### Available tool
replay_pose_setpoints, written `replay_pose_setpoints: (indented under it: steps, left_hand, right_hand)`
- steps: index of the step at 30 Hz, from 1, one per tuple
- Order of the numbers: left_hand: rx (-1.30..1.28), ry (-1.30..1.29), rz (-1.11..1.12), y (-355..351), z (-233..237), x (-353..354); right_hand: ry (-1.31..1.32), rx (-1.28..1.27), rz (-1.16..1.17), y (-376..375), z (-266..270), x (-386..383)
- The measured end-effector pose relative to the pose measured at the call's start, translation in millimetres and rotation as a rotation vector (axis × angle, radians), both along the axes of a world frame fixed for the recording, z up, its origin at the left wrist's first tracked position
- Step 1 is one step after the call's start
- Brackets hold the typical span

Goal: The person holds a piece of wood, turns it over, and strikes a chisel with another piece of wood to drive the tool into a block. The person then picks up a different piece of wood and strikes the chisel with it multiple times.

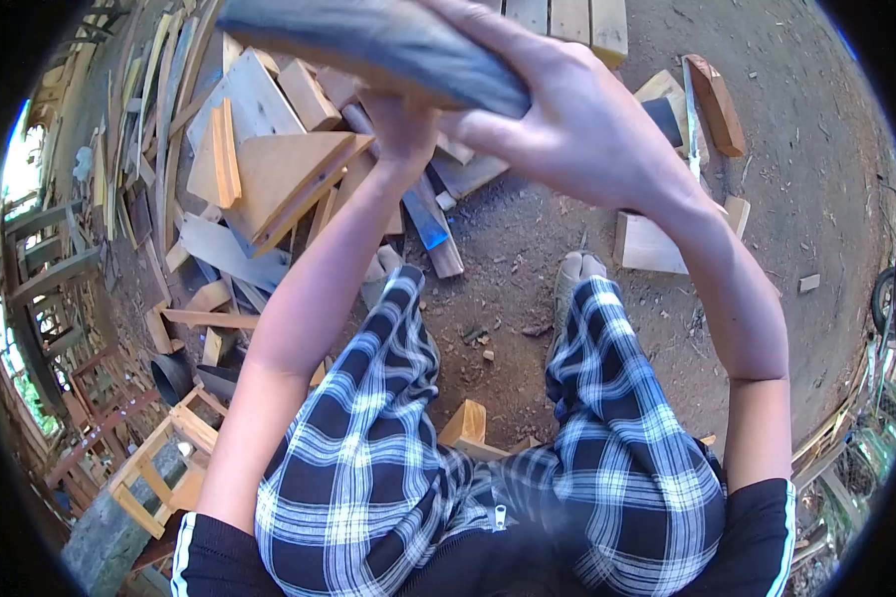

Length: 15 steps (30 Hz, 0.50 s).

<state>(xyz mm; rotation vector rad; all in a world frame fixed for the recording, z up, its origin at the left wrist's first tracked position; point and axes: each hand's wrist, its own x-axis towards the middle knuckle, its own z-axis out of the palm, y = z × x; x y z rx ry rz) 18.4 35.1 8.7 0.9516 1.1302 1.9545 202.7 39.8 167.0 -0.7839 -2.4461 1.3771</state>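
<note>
A thick, weathered grey-brown wood piece (378, 45), blurred by motion, is raised close to the camera at the top of the view. My right hand (577, 129) is closed on its right end, thumb below and fingers over the top edge. Beneath its middle, my left hand (398, 124) supports it; the left fingers are mostly hidden behind the wood. Below and left of it lies a pile of offcuts with a triangular board (294, 174) on top.
A pale block (652, 244) lies by my right foot. Beyond it are a long thin blade (691, 124) and a reddish-brown block (717, 104). Long strips (164, 80) lie at far left. A small wooden frame (169, 458) stands lower left. A wood chunk (465, 423) sits between my legs.
</note>
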Motion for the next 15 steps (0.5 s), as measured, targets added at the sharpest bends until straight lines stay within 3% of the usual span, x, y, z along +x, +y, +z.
replay_pose_setpoints:
  steps: [2, 3, 6, 9, 15]
  left_hand:
    - [0.073, 0.256, 0.092, 0, 14, 10]
    - [0.07, 0.254, 0.099, 1, 12, 5]
    - [-0.135, 0.039, 0.055, 16, 9, -13]
    - [-0.23, -0.138, 0.127, 24, 10, -34]
    - [-0.283, -0.219, 0.226, 28, 16, -45]
  right_hand:
    - [0.048, -0.028, -0.296, -15, -8, -7]
    - [0.066, -0.037, -0.392, -15, -19, -7]
    - [0.23, -0.209, -0.47, 1, -97, 12]
    - [0.188, -0.314, -0.499, -7, -110, 21]
    - [0.114, -0.312, -0.499, -18, -132, 30]
